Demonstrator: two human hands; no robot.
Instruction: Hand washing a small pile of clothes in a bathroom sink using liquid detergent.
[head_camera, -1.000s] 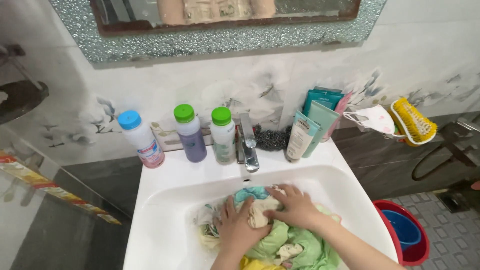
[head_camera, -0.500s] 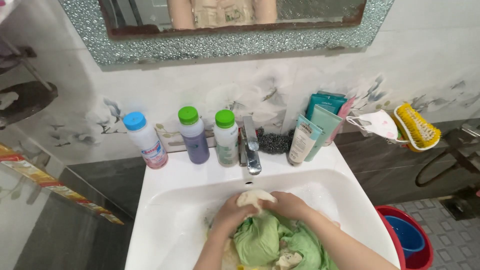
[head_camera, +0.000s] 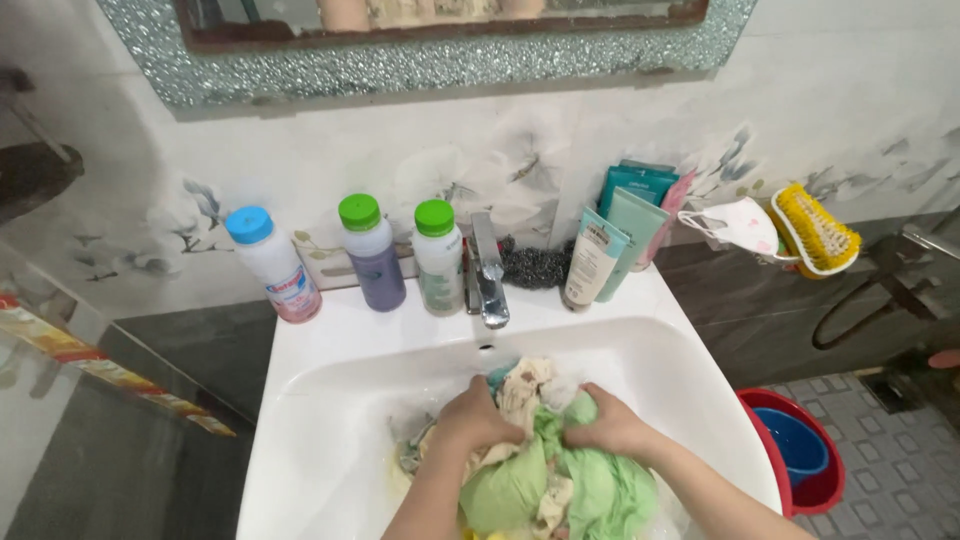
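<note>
Along the back rim of the white sink (head_camera: 330, 345), going from its left corner, a white bottle with a blue cap (head_camera: 268, 263) is standing upright, then a purple bottle with a green cap (head_camera: 373, 254) and a pale bottle with a green cap (head_camera: 438, 258) just beside it, then the chrome tap (head_camera: 487, 285) at the middle, with a dark wire scourer (head_camera: 528, 266) sitting behind it and a cluster of teal tubes (head_camera: 612, 243) leaning against the wall at the right corner. Down in the basin, toward its front edge, a wet bundle of cloth (head_camera: 545, 470) is lying heaped and crumpled: mostly light green fabric, soaked and bunched into folds, with cream pieces twisted up at the top and a bit of turquoise showing toward the tap. The left hand (head_camera: 478, 422) is closing tightly on the cream and green folds at the left of the bundle, fingers curled in, and the right hand (head_camera: 608, 425) is gripping the green cloth at its right the same way, the two hands near each other with the cloth rising between them. Right of the sink, a white face mask (head_camera: 742, 224) and a yellow scrubbing brush (head_camera: 815, 230) are hanging at the wall, and a red bucket (head_camera: 765, 420) holding a blue tub (head_camera: 800, 445) is standing on the tiled floor.
</note>
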